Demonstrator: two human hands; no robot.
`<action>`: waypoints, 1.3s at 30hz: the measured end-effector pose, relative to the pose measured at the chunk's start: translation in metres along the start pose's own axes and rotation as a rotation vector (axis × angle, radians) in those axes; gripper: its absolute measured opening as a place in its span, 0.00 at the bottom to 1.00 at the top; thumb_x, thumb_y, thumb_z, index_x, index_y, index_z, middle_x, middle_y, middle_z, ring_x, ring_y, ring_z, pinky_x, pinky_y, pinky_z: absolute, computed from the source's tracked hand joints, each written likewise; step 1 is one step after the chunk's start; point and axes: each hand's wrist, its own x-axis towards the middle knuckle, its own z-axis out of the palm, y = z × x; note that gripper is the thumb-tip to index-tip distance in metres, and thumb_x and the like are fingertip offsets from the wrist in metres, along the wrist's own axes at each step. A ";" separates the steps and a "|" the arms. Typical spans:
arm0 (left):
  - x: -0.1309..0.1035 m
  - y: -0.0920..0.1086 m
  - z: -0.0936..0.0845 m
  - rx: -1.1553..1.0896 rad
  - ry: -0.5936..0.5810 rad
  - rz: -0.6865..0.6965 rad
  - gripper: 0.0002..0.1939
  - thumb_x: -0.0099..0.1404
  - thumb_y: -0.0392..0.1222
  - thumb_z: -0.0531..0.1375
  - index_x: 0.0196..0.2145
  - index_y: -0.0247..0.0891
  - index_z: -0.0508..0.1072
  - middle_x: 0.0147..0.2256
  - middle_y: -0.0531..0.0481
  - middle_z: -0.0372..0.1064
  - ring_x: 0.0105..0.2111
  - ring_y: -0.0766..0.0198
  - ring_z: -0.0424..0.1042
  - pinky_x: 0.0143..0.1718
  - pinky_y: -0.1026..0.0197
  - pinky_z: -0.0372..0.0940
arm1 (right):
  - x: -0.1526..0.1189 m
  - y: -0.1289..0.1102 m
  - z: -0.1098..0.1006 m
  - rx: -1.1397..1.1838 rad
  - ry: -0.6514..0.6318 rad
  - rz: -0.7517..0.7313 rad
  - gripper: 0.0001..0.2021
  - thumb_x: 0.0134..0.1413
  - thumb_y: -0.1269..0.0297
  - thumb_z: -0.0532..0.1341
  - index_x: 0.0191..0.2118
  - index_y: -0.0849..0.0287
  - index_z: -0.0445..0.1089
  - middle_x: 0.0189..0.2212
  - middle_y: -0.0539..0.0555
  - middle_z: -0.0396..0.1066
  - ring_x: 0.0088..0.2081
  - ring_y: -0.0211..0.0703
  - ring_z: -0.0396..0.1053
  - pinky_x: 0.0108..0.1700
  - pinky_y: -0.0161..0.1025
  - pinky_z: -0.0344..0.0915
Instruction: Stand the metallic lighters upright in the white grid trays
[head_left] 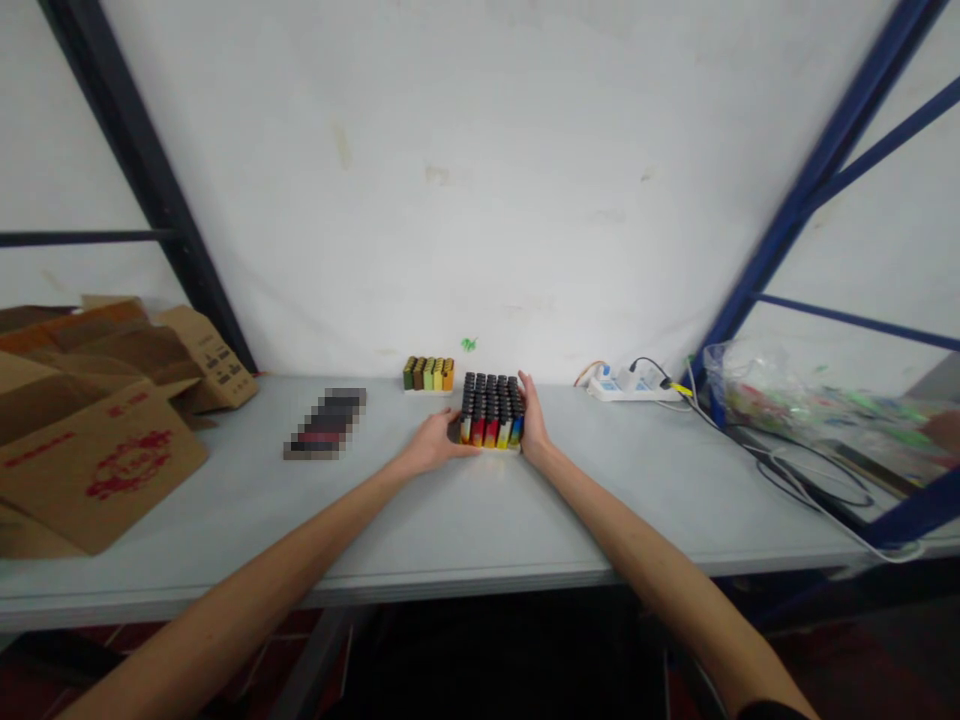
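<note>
A tray of lighters stands on the grey table, several rows of upright lighters with black tops and bright multicoloured bodies. My left hand presses on its left side, the thumb reaching along the lower front edge. Against the right side lies my right hand, its fingers stretched toward the back. The tray is gripped between both hands. Behind and to the left, close to the wall, sits a smaller block of lighters with gold tops and green, brown, yellow and orange bodies.
Open cardboard boxes fill the table's left end. A pixelated dark flat item lies left of my hands. At the back right is a white power strip with cables. Blue rack posts and clear plastic bags are farther right.
</note>
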 end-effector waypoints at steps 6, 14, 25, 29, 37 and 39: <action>0.002 -0.001 0.005 -0.129 0.027 -0.097 0.40 0.45 0.49 0.78 0.55 0.34 0.78 0.54 0.41 0.79 0.57 0.38 0.75 0.61 0.43 0.68 | -0.005 -0.011 0.006 0.076 0.060 0.059 0.25 0.58 0.35 0.60 0.41 0.53 0.76 0.41 0.54 0.82 0.55 0.53 0.77 0.56 0.45 0.74; 0.002 -0.007 0.011 -0.292 0.049 -0.139 0.56 0.37 0.47 0.82 0.64 0.34 0.70 0.62 0.35 0.72 0.64 0.39 0.70 0.68 0.42 0.62 | -0.010 -0.016 0.008 0.028 0.040 0.054 0.29 0.54 0.30 0.60 0.41 0.53 0.76 0.39 0.55 0.81 0.52 0.54 0.78 0.53 0.46 0.75; 0.001 -0.002 0.010 -0.401 0.009 -0.049 0.45 0.41 0.41 0.80 0.58 0.39 0.75 0.60 0.45 0.76 0.62 0.43 0.73 0.67 0.45 0.64 | -0.009 -0.015 0.007 0.027 0.021 0.046 0.30 0.53 0.29 0.61 0.39 0.53 0.77 0.37 0.55 0.81 0.53 0.52 0.77 0.53 0.43 0.74; 0.002 -0.001 0.012 -0.410 0.028 -0.043 0.44 0.41 0.43 0.80 0.57 0.39 0.76 0.59 0.45 0.77 0.60 0.43 0.74 0.66 0.45 0.65 | -0.007 -0.015 0.005 0.061 0.056 0.055 0.30 0.54 0.32 0.62 0.47 0.54 0.76 0.39 0.54 0.81 0.52 0.51 0.77 0.54 0.43 0.73; 0.002 0.001 0.013 -0.305 0.030 -0.053 0.44 0.43 0.44 0.80 0.58 0.39 0.74 0.58 0.43 0.77 0.60 0.43 0.75 0.64 0.47 0.67 | -0.003 -0.011 0.002 0.076 0.074 0.053 0.33 0.57 0.34 0.63 0.58 0.53 0.72 0.46 0.54 0.80 0.51 0.50 0.77 0.54 0.42 0.72; 0.001 0.002 0.007 -0.224 0.026 -0.033 0.46 0.44 0.48 0.80 0.60 0.38 0.73 0.58 0.41 0.77 0.59 0.42 0.75 0.64 0.46 0.67 | 0.001 -0.009 -0.006 0.022 0.104 0.055 0.33 0.58 0.33 0.61 0.59 0.52 0.72 0.49 0.55 0.79 0.53 0.50 0.76 0.53 0.42 0.73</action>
